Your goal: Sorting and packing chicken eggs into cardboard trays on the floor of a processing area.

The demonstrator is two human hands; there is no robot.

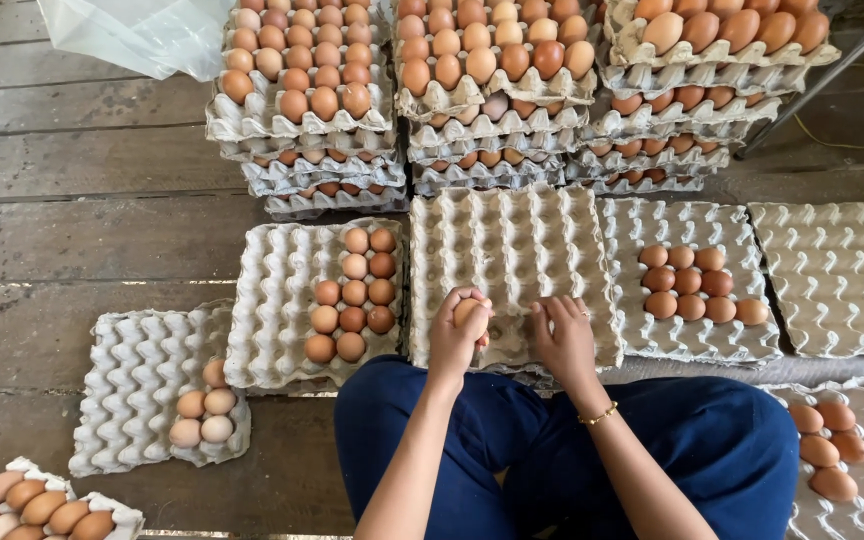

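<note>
Left hand (pixel 457 335): fingers curled around one brown egg (pixel 471 312), held just above the near edge of the empty grey pulp egg tray (pixel 512 250). Grip is closed and cupping, thumb and fingertips wrapped round the shell, presumably so the egg is supported on several sides and does not crack.

Right hand (pixel 564 335): just beside the left, at its 3 o'clock. Fingers loosely bent, tips resting on the same tray's near edge. Cannot tell whether it has anything in it; nothing shows between the fingers. A thin gold bracelet (pixel 600 414) sits on that wrist.

Both forearms come up from 6 o'clock over blue trousers (pixel 712 440); the person sits on the wooden plank floor (pixel 102 230).

Outward from the hands:
- 9 o'clock: partly filled tray (pixel 282 300) with brown eggs packed in its right-hand columns.
- 8 o'clock: lower tray of pale eggs (pixel 142 390), few in number, clustered at one corner. Paler shells lie here, darker ones elsewhere, so grouping looks to go by colour or grade.
- 3 o'clock: tray with a small brown cluster (pixel 692 320); beyond it a bare tray (pixel 837 280).
- 12 o'clock: stacked full trays (pixel 492 110), three piles side by side, within arm's reach yet clear of the working trays.
</note>
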